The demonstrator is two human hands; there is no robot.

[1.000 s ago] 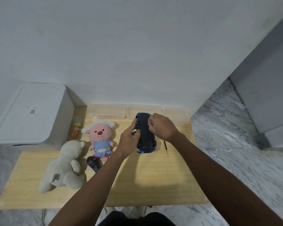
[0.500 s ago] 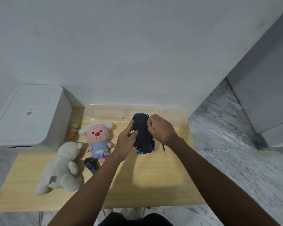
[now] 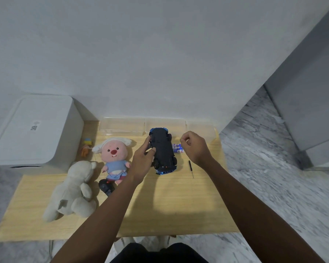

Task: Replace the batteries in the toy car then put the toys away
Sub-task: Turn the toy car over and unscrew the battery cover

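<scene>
The black-bottomed, blue-trimmed plastic toy car (image 3: 162, 149) lies upside down on the pale wooden table (image 3: 169, 196), near its far edge, its flat dark underside facing up. The left hand (image 3: 142, 162) steadies it, thumb and fingers curled round its left flank. The right hand (image 3: 195, 147) hovers clear of the car to its right, fingertips drawn together as if pinching something tiny; what, if anything, it holds is too small to tell.

This looks like the battery-hatch stage: a thin black screwdriver (image 3: 190, 168) lies just right of the car, and small blue-and-white cylindrical batteries (image 3: 178, 148) lie between car and right hand. Next probably comes setting aside any loose part, then lifting the hatch, which calls for a fine fingertip grip.

Clear, hard plastic storage boxes (image 3: 123, 126) line the wall behind. To the left sit a soft pink-faced plush doll in blue clothes (image 3: 114, 156), a fuzzy cream plush animal (image 3: 74, 190) and a smooth white rounded bin (image 3: 34, 130).
</scene>
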